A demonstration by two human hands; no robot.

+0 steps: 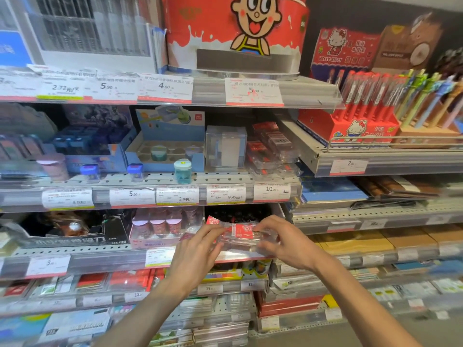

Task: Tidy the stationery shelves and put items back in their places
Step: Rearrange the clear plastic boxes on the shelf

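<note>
Crowding grip on all sides: pink display box [155, 237] of small capped tubs just left of left hand [198, 251], dark-stocked compartment [238, 214] directly behind, shelf-edge price strip [160, 256] below, stack of similar red-and-clear packs [271, 149] one shelf above. Held between both hands — clear plastic pack [238, 235], red-and-white label, contents blurred. Left fingers closed on pack's left end, right hand [285, 242] closed on right end — pack lying level at shelf front.
</note>
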